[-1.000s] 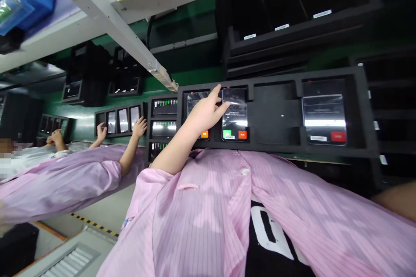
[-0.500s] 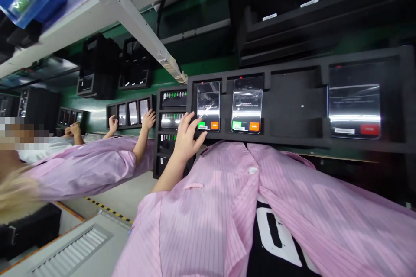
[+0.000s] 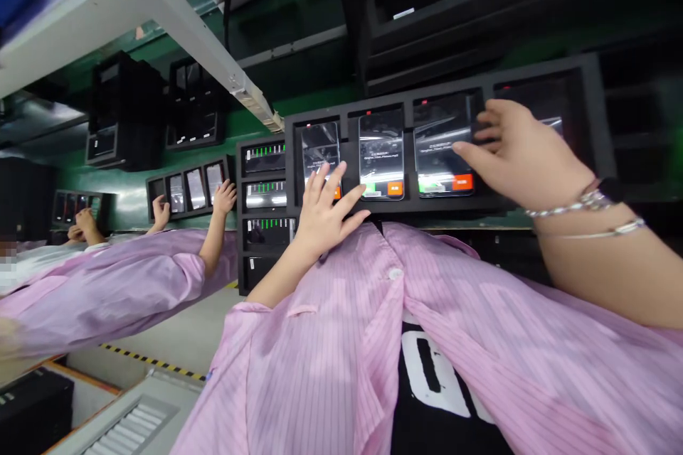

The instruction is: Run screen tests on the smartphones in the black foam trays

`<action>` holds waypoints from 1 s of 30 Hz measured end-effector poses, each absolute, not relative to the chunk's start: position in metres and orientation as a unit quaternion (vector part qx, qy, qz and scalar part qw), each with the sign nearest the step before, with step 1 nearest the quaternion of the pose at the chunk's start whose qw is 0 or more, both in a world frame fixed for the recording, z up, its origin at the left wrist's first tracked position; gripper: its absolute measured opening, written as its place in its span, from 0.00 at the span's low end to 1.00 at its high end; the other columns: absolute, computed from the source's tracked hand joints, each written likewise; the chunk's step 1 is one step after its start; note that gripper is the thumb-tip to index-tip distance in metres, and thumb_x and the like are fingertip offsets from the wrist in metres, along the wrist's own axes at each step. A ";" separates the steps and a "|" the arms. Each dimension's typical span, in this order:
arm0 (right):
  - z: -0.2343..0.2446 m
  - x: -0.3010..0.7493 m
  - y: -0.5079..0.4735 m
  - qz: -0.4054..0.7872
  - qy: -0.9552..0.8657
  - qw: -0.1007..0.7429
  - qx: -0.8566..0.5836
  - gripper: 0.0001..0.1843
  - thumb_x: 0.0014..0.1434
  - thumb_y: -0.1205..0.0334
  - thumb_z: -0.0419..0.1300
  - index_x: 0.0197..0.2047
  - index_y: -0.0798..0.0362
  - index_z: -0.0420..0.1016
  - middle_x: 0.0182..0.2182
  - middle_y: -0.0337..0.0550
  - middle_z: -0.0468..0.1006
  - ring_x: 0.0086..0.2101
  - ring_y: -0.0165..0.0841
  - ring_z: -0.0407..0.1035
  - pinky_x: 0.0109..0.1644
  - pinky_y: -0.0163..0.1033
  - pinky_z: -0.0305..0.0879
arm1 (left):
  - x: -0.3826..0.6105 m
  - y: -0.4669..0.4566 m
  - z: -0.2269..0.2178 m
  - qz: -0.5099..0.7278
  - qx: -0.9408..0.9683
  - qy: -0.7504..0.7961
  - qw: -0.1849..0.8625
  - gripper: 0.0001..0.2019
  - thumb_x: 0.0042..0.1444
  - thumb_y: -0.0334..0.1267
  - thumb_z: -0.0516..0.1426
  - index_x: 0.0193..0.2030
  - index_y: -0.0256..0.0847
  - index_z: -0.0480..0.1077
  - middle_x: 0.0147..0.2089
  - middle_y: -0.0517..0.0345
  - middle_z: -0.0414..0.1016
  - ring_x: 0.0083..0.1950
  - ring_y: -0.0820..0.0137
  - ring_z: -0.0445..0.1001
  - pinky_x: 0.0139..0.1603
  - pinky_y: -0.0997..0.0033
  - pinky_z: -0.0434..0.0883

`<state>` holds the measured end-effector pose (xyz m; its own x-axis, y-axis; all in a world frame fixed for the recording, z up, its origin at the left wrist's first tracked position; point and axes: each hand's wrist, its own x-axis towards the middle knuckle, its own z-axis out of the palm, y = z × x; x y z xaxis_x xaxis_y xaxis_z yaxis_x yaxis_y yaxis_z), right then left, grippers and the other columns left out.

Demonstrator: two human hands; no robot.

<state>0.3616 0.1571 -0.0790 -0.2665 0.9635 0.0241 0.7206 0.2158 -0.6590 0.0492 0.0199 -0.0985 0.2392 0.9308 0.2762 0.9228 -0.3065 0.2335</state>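
Note:
A black foam tray (image 3: 405,210) stands in front of me and holds a row of smartphones with lit screens. My left hand (image 3: 325,210) has its fingers spread and lies over the lower corner of the first phone (image 3: 320,149), beside the second phone (image 3: 381,156). My right hand (image 3: 512,149), with a watch and a bracelet on the wrist, rests on the right part of the third phone (image 3: 440,135) and appears to hold it. A fourth phone (image 3: 533,103) is mostly hidden behind that hand.
A co-worker in a pink smock (image 3: 107,284) reaches both hands toward a similar tray (image 3: 186,188) at the left. A stacked black rack of devices (image 3: 264,220) stands beside my tray. Black shelving (image 3: 453,7) and a grey shelf beam (image 3: 176,21) run above.
A phone now sits in the third slot, which earlier showed bare foam, with my right hand newly in view on it. My left hand has shifted slightly toward the tray's lower edge.

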 end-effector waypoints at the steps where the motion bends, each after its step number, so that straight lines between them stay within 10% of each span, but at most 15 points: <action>1: -0.076 0.362 0.147 0.226 -0.784 0.239 -0.526 0.31 0.66 0.51 0.64 0.64 0.65 0.72 0.58 0.68 0.75 0.52 0.48 0.75 0.60 0.54 0.71 | 0.055 0.024 -0.099 0.173 0.794 0.583 0.020 0.21 0.67 0.57 0.59 0.59 0.50 0.78 0.75 0.46 0.66 0.81 0.46 0.56 0.78 0.36 0.56; 8: -0.099 0.359 0.080 0.164 -0.885 0.230 -0.369 0.18 0.73 0.57 0.51 0.59 0.54 0.73 0.52 0.52 0.81 0.62 0.49 0.71 0.73 0.68 0.59 | 0.054 0.034 -0.108 0.184 0.776 0.602 0.041 0.28 0.64 0.62 0.60 0.64 0.51 0.76 0.75 0.46 0.68 0.79 0.44 0.59 0.78 0.37 0.56; 30: -0.141 0.448 0.094 -0.047 -0.801 0.324 -0.502 0.27 0.67 0.45 0.60 0.61 0.54 0.70 0.61 0.59 0.74 0.67 0.54 0.63 0.69 0.62 0.65 | 0.057 0.037 -0.121 0.253 0.782 0.559 -0.111 0.26 0.63 0.55 0.62 0.62 0.43 0.75 0.62 0.44 0.80 0.67 0.49 0.74 0.69 0.51 0.66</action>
